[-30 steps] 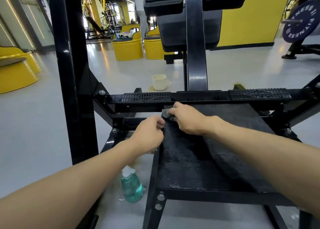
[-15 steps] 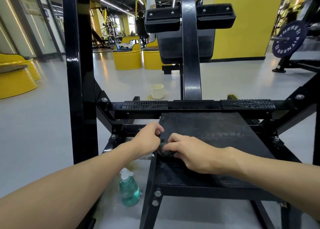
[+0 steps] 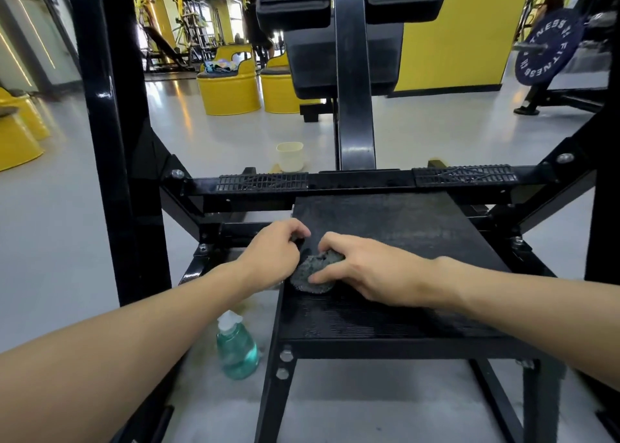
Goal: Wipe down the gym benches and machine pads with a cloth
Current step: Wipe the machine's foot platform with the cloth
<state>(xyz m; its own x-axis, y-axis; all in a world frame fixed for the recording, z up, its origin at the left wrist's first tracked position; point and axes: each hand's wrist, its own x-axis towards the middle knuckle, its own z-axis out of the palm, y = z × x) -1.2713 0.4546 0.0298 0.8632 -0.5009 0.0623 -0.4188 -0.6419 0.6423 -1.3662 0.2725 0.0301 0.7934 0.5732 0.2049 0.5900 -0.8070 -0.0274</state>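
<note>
A black ribbed platform (image 3: 396,237) of a gym machine lies in front of me. A small crumpled grey cloth (image 3: 313,271) sits on its left side. My right hand (image 3: 372,269) holds the cloth down, fingers curled over it and thumb beneath its near edge. My left hand (image 3: 271,258) grips the platform's left edge, fingers curled over the rim just beside the cloth. Above and behind hang the machine's black pads (image 3: 349,56) on a central post.
A teal spray bottle (image 3: 236,347) stands on the floor left of the platform. A cream cup (image 3: 290,156) sits on the floor beyond the crossbar (image 3: 362,179). A thick black upright (image 3: 114,133) rises at left. Yellow drum seats (image 3: 229,88) and a weight plate (image 3: 547,51) stand farther back.
My right hand has dragged the cloth from the platform's far left corner toward me along the left edge. My left hand stays on the edge.
</note>
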